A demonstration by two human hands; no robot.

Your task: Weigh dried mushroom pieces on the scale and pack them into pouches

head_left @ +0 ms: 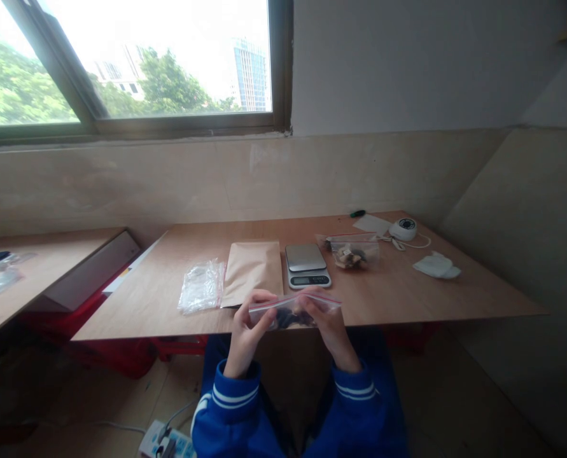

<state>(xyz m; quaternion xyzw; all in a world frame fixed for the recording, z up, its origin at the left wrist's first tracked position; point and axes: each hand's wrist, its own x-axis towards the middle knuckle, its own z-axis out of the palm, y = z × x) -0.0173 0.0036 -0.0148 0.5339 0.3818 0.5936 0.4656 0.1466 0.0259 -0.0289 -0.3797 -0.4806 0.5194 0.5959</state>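
Both of my hands hold a clear zip bag [290, 316] with a red-lined top edge and dark pieces inside, at the table's front edge. My left hand [251, 321] pinches the left end of its top. The fingers of my right hand [325, 318] are closed on the seal toward the right end. Just beyond the bag stands a digital kitchen scale [307, 266] with a bare metal plate. Left of the scale lies a brown paper pouch [253, 270], and beside that a stack of clear plastic bags [201, 286].
Filled zip bags [352, 254] lie right of the scale. Farther right are a white dome camera [402, 229] with its cable, a white crumpled packet [436, 266] and a green-handled tool [357, 214]. A power strip [166, 440] rests on the floor. Another table [73, 264] stands left.
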